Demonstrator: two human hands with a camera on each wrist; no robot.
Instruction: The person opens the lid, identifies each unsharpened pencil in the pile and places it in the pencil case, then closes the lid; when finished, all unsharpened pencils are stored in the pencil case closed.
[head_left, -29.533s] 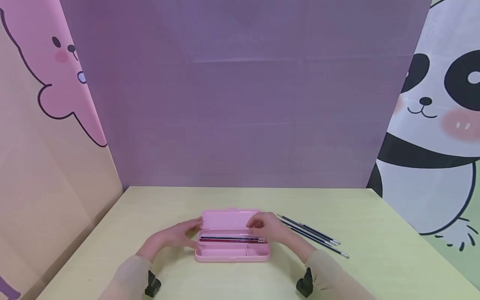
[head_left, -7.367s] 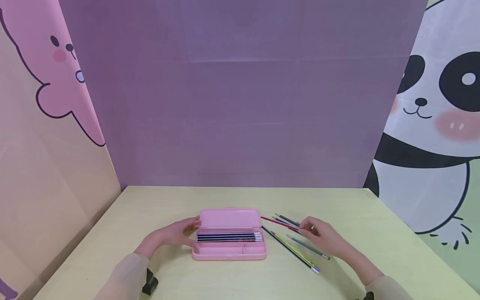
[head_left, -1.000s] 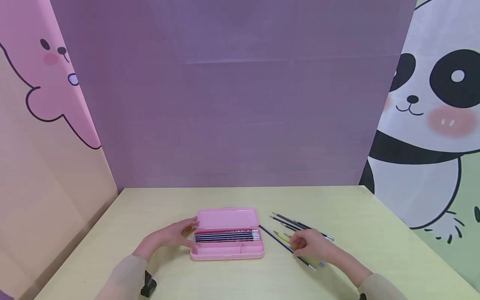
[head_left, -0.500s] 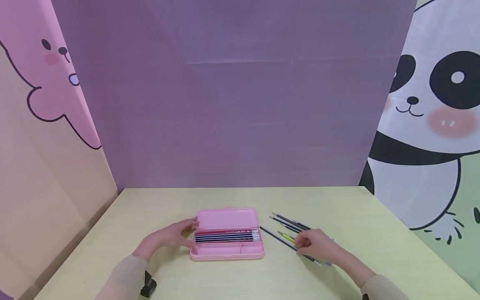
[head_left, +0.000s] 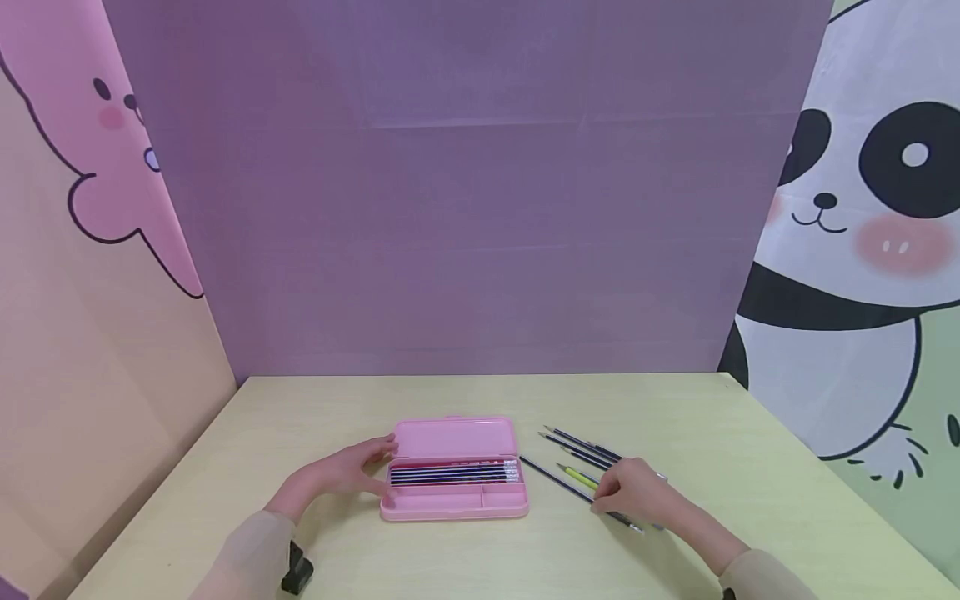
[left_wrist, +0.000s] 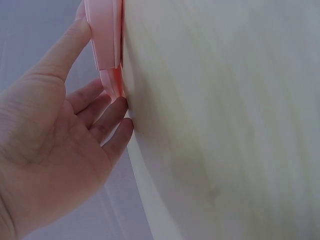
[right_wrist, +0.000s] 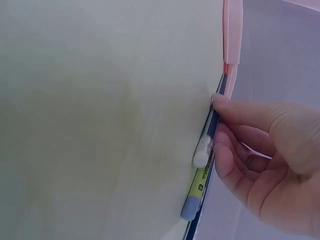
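Observation:
A pink pencil case (head_left: 435, 498) lies open on the table, its lid folded back. Several dark striped pencils (head_left: 450, 475) fill its rear compartment, with some red showing behind them; the front compartments hold nothing. My left hand (head_left: 345, 468) rests at the case's left end, thumb on the tray's side and fingers by the lid. To the right of the case, my right hand (head_left: 637, 490) pinches a dark blue pencil (head_left: 555, 479) between thumb and fingers. In the right wrist view, its white eraser end (right_wrist: 202, 152) overlaps a lime-green pencil (right_wrist: 197, 189) with a blue-grey end.
Several dark pencils (head_left: 573, 442) lie slanted behind my right hand, partly hidden by it. A purple sheet (head_left: 480, 208) rises at the table's (head_left: 337, 400) back edge. Printed side panels stand left and right, one with a panda (head_left: 847, 250).
Far more pencils lie in the case than at first. The red pencil held 7.4 seconds ago has left my right hand. Within the last second, the dark blue pencil has shifted slightly right.

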